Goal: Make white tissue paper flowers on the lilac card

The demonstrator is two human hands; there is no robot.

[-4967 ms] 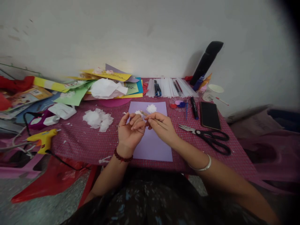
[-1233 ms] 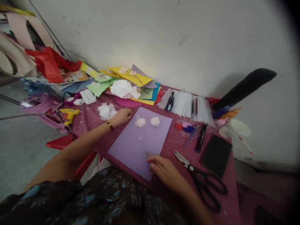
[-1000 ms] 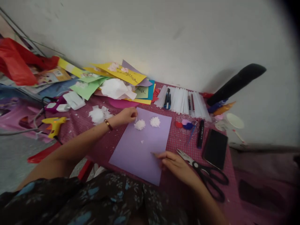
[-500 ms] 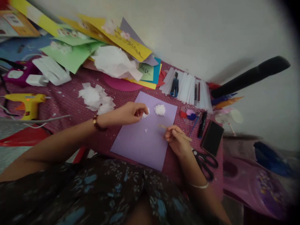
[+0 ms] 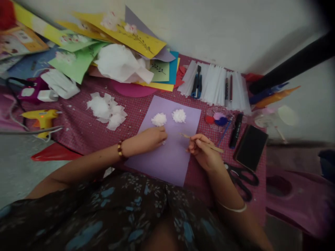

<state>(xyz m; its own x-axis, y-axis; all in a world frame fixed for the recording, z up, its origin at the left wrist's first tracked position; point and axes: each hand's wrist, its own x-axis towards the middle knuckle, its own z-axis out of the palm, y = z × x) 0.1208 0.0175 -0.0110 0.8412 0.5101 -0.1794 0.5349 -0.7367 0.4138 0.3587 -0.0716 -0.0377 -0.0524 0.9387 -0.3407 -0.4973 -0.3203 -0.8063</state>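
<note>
A purple sheet of paper lies on the table before me, with two fluffy white paper flowers side by side on its upper half. My left hand rests low over the sheet just below the left flower, its fingertips pinched at a small white paper scrap. Between the thumb and fingers of my right hand is a thin wooden stick, its tip pointing left above the sheet, below the right flower.
White tissue petals and a yellow glue gun lie on the left. Coloured cards are piled behind. To the right are glue sticks, a black marker, a phone and scissors.
My left hand has moved from the left flower down toward me, onto the small scrap. The right hand still holds the stick. The camera view has shifted a little.
</note>
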